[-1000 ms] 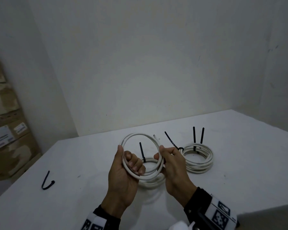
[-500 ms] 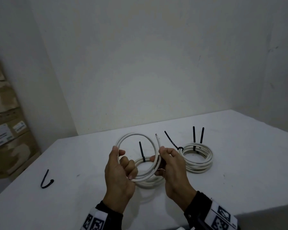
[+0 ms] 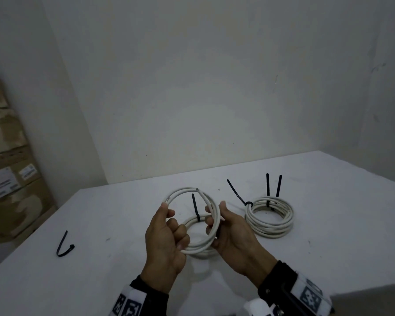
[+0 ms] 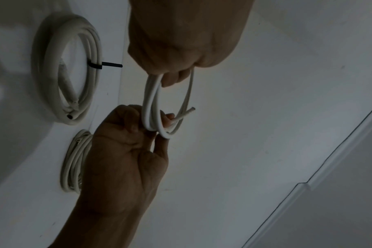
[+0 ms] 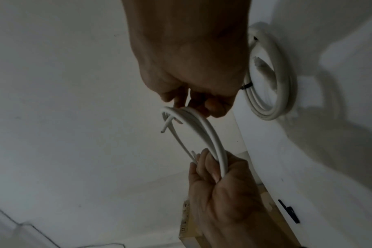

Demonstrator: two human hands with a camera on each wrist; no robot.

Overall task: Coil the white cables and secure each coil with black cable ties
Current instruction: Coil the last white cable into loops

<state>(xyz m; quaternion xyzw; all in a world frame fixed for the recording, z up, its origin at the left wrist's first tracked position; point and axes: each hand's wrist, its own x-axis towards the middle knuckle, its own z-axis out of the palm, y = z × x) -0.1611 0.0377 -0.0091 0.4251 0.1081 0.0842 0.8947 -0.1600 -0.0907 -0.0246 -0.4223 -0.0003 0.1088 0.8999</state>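
Both hands (image 3: 198, 233) grip one white coil (image 3: 211, 240); wrist views alone show its cut end (image 4: 192, 109).

White table (image 3: 114, 281), pale walls (image 3: 214, 87), stacked cardboard boxes (image 3: 7, 179) at left

Dim, flat light — soft shadows, wide-angle bending at edges, wrist views murky.

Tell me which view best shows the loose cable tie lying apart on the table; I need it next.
The head view: the loose tie lies bent on the table's left part, whole and unobstructed. The right wrist view catches it small and dark near the table edge. The left wrist view does not show it.
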